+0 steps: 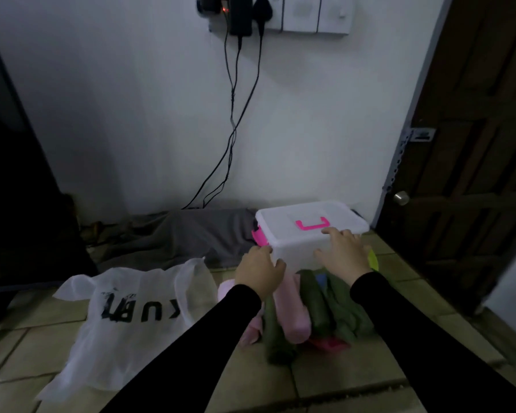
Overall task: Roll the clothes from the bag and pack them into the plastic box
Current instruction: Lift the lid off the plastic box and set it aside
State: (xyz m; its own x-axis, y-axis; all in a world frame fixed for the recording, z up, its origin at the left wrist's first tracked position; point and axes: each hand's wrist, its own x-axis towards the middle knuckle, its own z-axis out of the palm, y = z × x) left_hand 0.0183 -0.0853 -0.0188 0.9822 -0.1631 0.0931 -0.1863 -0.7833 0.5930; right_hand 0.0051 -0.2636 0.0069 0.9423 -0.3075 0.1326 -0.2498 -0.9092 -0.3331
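A translucent white plastic box (298,248) with a closed lid (280,222) and pink handle (312,225) stands on the floor near the wall. My left hand (259,271) grips its near left corner, by a pink latch (259,236). My right hand (344,251) lies with spread fingers over the lid's front edge and the front wall. Rolled clothes lie in front of the box: a pink roll (291,311), green rolls (313,305) and a red piece (328,344). The flat white bag (125,323) with black lettering lies to the left.
A grey cloth (191,236) lies by the wall behind the bag. Black cables (233,114) hang from wall sockets. A dark wooden door (474,144) stands at the right, dark furniture (12,204) at the left. The floor is tiled.
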